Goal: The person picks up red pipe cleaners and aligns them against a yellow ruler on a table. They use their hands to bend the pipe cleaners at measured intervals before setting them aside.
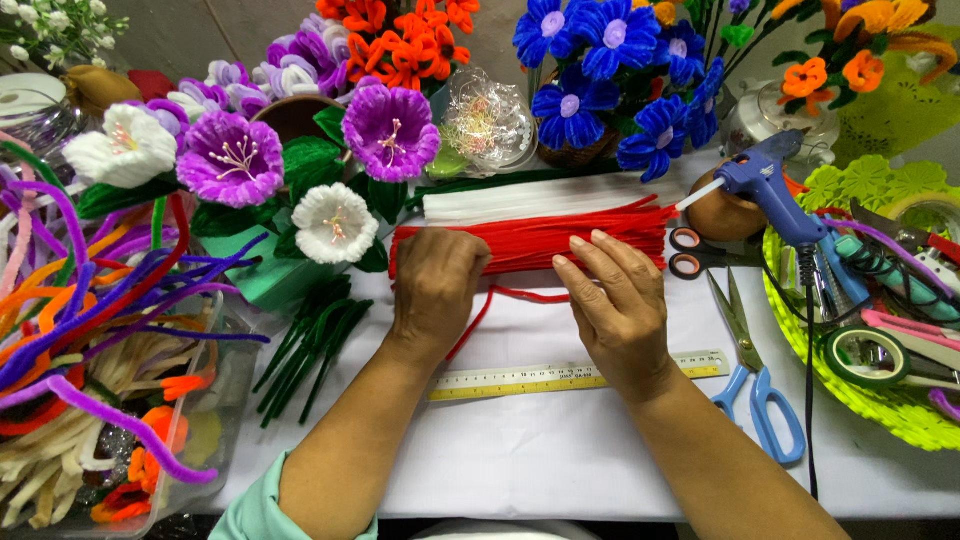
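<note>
Nearest the camera, two forearms come up over the white table [560, 450], elbows cut off by the bottom edge, a pale green sleeve [255, 505] just showing. A yellow ruler [575, 377] lies across between the wrists, partly hidden under both. Up from there, the left hand [435, 285] sits curled, knuckles toward us, fingertips tucked over the bundle of red pipe cleaners [530, 240]; whether it grips any I cannot tell. The right hand [615, 300] lies flatter, fingers nearly straight and together, tips resting on the same bundle. One loose red pipe cleaner [505, 296] snakes out from under the left hand. Blue-handled scissors [755, 380] lie just right of the ruler. Behind the red bundle, white pipe cleaners [530, 203], partly covered. Far right, a blue glue gun [770, 190] by a green basket [850, 395], cut off. Left, a clear tub [215, 400] of tangled stems. Farthest back, purple flowers [390, 130] and blue flowers [600, 70], tops cropped.
</note>
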